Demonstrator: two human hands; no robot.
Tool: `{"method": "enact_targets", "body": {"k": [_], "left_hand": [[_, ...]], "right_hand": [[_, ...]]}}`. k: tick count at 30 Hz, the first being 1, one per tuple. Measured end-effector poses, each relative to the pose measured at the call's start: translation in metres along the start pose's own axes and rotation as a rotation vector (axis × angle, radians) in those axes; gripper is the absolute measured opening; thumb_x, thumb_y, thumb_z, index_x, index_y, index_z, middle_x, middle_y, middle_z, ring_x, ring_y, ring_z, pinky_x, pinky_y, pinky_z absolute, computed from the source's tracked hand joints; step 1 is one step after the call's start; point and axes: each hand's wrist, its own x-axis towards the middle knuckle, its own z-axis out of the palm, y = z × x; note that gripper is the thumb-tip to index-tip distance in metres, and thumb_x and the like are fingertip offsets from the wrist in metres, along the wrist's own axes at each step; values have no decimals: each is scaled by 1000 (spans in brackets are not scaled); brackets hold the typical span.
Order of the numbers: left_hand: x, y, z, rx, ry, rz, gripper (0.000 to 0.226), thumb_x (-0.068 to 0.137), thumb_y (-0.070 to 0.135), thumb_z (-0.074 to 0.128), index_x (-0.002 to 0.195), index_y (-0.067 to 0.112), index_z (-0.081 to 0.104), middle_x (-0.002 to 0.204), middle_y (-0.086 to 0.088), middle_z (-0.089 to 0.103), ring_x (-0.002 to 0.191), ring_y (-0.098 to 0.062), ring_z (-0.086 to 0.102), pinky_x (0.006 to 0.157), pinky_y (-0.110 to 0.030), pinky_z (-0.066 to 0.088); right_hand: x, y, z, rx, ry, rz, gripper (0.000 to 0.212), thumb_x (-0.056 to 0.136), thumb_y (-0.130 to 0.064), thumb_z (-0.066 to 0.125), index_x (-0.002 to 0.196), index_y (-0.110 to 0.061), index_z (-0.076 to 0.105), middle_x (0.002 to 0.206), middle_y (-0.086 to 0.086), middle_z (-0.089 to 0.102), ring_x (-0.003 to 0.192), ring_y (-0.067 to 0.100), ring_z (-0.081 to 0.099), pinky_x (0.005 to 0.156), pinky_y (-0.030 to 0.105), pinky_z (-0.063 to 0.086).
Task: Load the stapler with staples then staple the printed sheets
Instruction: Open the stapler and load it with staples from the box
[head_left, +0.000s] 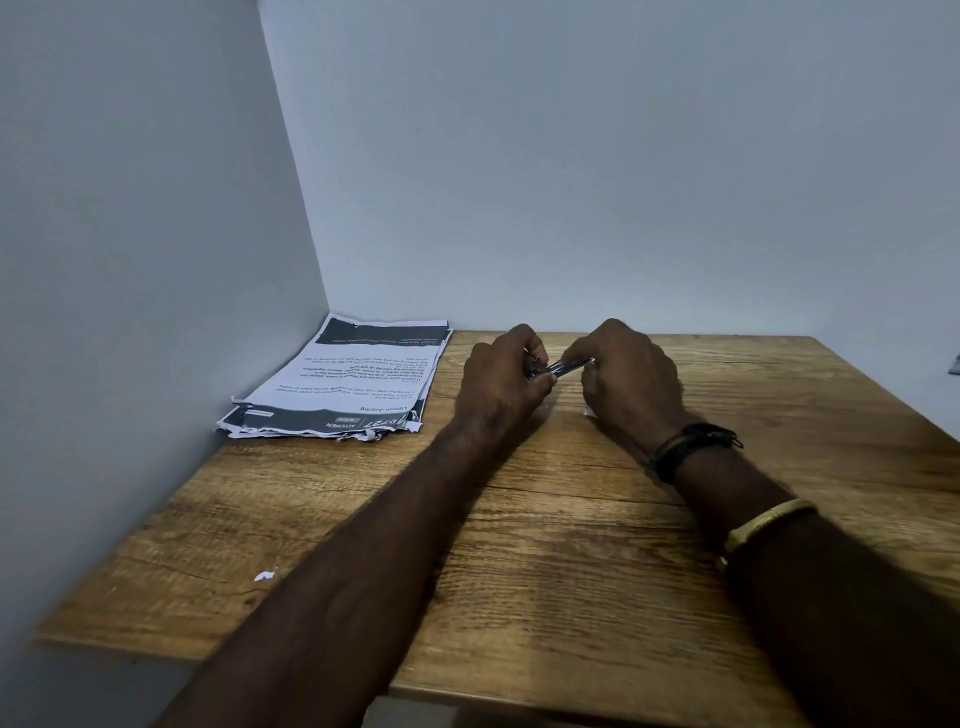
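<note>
Both my hands meet above the far middle of the wooden table (571, 571). My left hand (501, 376) is closed around a small metal stapler (561, 367), of which only a shiny bar shows between the hands. The fingers of my right hand (631, 376) pinch the right end of that bar; whether they hold staples is hidden. A stack of printed sheets (358, 382) with black headers lies at the table's far left corner, against the wall, apart from both hands.
White walls close off the table at the left and at the back. A small white paper scrap (264, 575) lies near the front left edge. Another white bit (588, 411) shows under my right hand. A dark object (955, 364) peeks in at the right edge.
</note>
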Motion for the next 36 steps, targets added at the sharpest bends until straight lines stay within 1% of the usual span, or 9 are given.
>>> {"method": "enact_targets", "body": {"k": [5,8,11,14,17,22,26,32,36], "left_hand": [[-1,4,2,23,-14,4,21,77,20,80,84,25,62,81,3,73,80,-16,70,76,-40,59],[-3,6,3,53,-23,33,20,78,21,80,85,26,61,79,5,72,77,-15,69,74,-42,58],[-4,7,3,83,-33,34,22,79,23,80,85,29,59,80,5,72,78,-16,68,74,-41,58],[-4,9,2,110,-63,30,21,80,25,78,88,29,59,84,2,72,84,-20,67,76,-41,57],[-7,11,5,168,-82,45,19,82,25,74,89,29,58,87,0,72,88,-23,65,77,-41,55],[-12,13,8,217,-92,71,17,82,20,68,92,27,56,87,0,70,93,-26,61,76,-40,53],[-11,13,8,210,-112,68,18,82,19,68,91,27,55,88,-1,70,92,-25,60,78,-42,53],[-9,9,9,198,-104,59,22,79,22,72,89,30,54,86,1,68,87,-22,60,74,-40,55],[-9,8,10,191,-98,54,22,78,23,71,88,31,53,84,2,68,86,-22,61,74,-41,55]], "right_hand": [[4,-2,2,92,37,88,26,89,-15,60,103,-27,78,102,2,71,87,25,65,63,27,38],[5,-2,2,129,50,162,16,87,-22,65,93,-23,79,92,-1,73,75,16,59,54,22,32],[5,-5,1,133,12,229,14,84,-29,68,79,-21,77,81,-5,73,74,17,64,57,24,39],[8,-8,-1,115,-42,295,13,80,-31,72,75,-20,77,76,-4,73,73,20,66,57,25,42],[16,-11,-3,52,-141,370,12,78,-28,73,82,-17,77,83,5,74,80,28,69,62,29,51],[28,-12,-5,-14,-254,443,17,79,-23,77,91,-13,71,96,11,72,93,34,69,70,33,53],[36,-10,-7,22,-328,455,20,74,-21,81,89,-12,70,94,12,74,89,32,73,81,40,61],[43,-11,-7,30,-372,426,23,72,-21,82,80,-13,62,89,11,74,84,30,74,80,39,62],[44,-7,-8,74,-423,419,27,71,-27,84,84,-10,68,87,11,74,80,31,74,79,42,63]]}}
